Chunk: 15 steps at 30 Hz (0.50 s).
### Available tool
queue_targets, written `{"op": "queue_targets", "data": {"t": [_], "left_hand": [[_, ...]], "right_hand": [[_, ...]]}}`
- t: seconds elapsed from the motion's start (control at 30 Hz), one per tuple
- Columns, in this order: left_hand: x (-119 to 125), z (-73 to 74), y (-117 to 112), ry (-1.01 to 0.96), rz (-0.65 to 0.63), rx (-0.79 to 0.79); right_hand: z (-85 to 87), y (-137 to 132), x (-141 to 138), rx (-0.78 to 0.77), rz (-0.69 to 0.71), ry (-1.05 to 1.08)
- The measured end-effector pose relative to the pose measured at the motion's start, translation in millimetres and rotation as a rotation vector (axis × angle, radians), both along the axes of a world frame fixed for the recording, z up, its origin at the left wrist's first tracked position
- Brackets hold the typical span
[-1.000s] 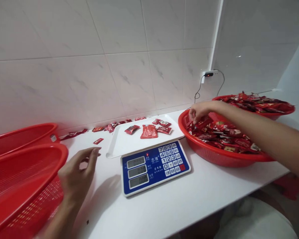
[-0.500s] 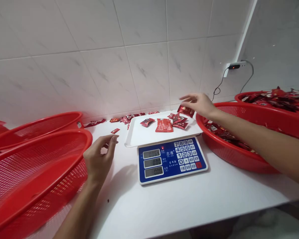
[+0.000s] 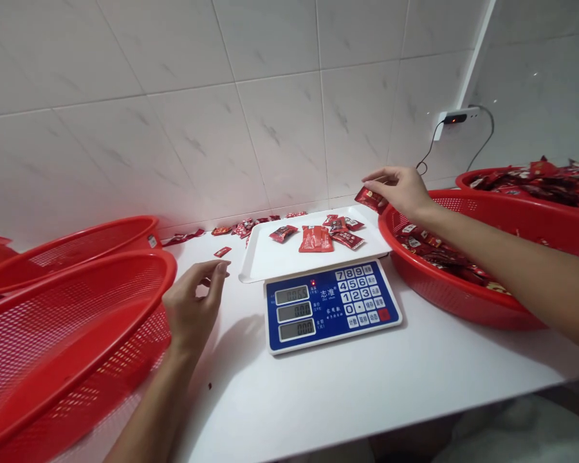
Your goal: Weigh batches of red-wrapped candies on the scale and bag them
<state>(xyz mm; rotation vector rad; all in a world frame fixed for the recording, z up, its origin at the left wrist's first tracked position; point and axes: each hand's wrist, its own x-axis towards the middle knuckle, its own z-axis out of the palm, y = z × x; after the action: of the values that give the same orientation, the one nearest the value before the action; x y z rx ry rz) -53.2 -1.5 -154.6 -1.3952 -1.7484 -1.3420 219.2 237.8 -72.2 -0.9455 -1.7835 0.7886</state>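
Head view, right of centre: what does the right hand [image 3: 400, 191] have?

"One red sachet [image 3: 369, 199], pinched between thumb and fingers, just over the far right corner of the white tray [image 3: 265, 257]."

"What's next to that hand?"

"A red mesh basket [image 3: 444, 289] holding a shallow layer of red sachets [image 3: 429, 247], with a fuller red basket [image 3: 482, 175] behind it."

"And the tray?"

"It sits on a digital scale [image 3: 332, 305] with a blue keypad panel and carries a small group of red packets [image 3: 316, 239]."

"Left hand [image 3: 190, 302]?"

"Empty, its fingers loosely spread and curved, near a small red packet [image 3: 222, 251] lying on the white counter [image 3: 318, 399]."

"Anything else nearby?"

"Two tilted oval baskets [image 3: 62, 341] in red mesh stand at the left, and more sachets [image 3: 241, 229] are strewn along the foot of the tiled wall [image 3: 270, 128]."
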Motion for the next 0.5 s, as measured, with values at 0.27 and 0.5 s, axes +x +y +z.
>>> {"op": "queue_targets", "data": {"t": [0.27, 0.5], "left_hand": [[11.8, 21.7, 1.7, -0.265, -0.040, 0.034], [24.2, 63.0, 84.0, 0.057, -0.343, -0.594]], "right_hand": [[26.1, 38.5, 39.5, -0.063, 0.021, -0.492], [24.8, 44.4, 51.1, 0.070, 0.034, -0.917]]}}
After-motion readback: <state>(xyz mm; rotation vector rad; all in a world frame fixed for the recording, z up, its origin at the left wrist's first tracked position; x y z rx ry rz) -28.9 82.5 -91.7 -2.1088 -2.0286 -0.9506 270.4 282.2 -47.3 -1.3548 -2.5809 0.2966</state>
